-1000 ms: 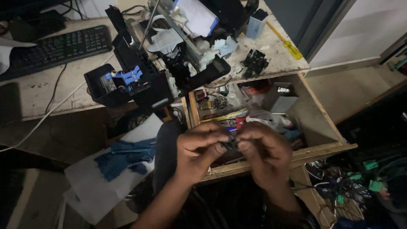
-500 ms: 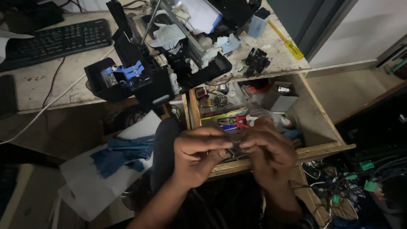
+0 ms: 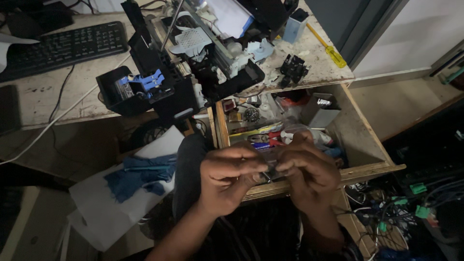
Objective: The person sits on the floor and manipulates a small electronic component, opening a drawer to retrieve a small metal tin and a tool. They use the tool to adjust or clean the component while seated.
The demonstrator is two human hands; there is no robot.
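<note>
My left hand (image 3: 227, 181) and my right hand (image 3: 309, 171) meet over the front edge of an open wooden drawer (image 3: 367, 166). Between the fingertips of both hands sits a small dark part (image 3: 270, 170); it is too small and dim to identify. The drawer holds several loose tools and bits, among them red-handled pliers (image 3: 273, 139) and a grey box (image 3: 319, 108). Above the drawer, on the desk, lies a dismantled black printer mechanism (image 3: 193, 72) with a blue cartridge carriage (image 3: 145, 82).
A black keyboard (image 3: 58, 46) lies at the desk's back left, a yellow screwdriver (image 3: 331, 50) at its right edge. A blue cloth (image 3: 137, 174) rests on white paper on the floor to the left. Tangled cables with green connectors (image 3: 415, 203) lie at the lower right.
Both hands stay together on the small part, shifting slightly toward me and down in the view. The camera has moved a little; nothing on the desk has moved.
</note>
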